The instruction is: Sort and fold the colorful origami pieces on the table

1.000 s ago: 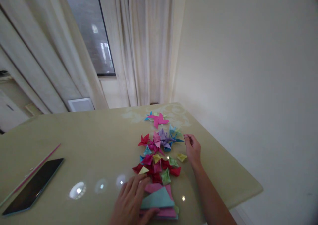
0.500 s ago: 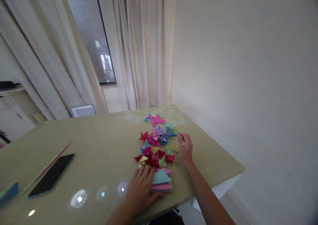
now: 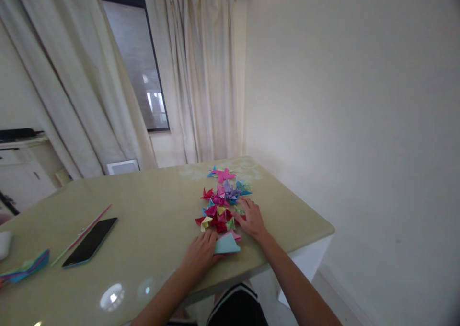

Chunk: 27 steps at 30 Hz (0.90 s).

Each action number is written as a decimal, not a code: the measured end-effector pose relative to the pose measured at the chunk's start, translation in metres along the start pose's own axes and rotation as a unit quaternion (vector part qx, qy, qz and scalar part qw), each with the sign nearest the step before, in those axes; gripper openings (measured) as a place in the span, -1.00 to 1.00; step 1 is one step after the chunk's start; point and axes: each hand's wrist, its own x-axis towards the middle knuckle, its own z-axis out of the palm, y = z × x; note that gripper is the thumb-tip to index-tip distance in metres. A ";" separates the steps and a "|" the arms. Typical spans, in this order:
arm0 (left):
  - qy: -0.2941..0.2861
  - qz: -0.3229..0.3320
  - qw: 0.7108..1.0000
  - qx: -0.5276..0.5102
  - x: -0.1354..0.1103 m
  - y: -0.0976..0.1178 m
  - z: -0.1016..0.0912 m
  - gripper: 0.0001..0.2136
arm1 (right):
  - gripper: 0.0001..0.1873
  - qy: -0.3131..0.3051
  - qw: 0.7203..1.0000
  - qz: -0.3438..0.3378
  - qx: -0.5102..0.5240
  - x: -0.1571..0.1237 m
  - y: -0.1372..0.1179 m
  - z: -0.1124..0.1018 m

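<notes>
My left hand is at the left end of a light blue folded paper, fingers along its upper side and thumb at its lower edge. Pink folded paper peeks out behind it. Against the right side of a heap of small origami pieces rests my right hand, fingers stretched out and parted, covering some of them. The pieces are red, magenta, yellow, green and blue. Beyond them lie purple pointed origami pieces and a pink pinwheel-shaped piece.
A dark phone lies on the glossy table, beside a thin pink-and-green stick. Blue and purple folded paper sits at the left, near a white object. A wall runs along the right.
My right hand has moved left from beside the heap onto its edge, its fingers opening out. My left hand stays by the folded papers, now at their left end. The view has shifted slightly.
</notes>
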 end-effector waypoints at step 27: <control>0.099 -0.154 0.929 -0.321 -0.009 -0.151 -0.020 -0.49 | -0.61 -0.115 0.987 -0.035 -0.107 -0.001 -0.016 0.002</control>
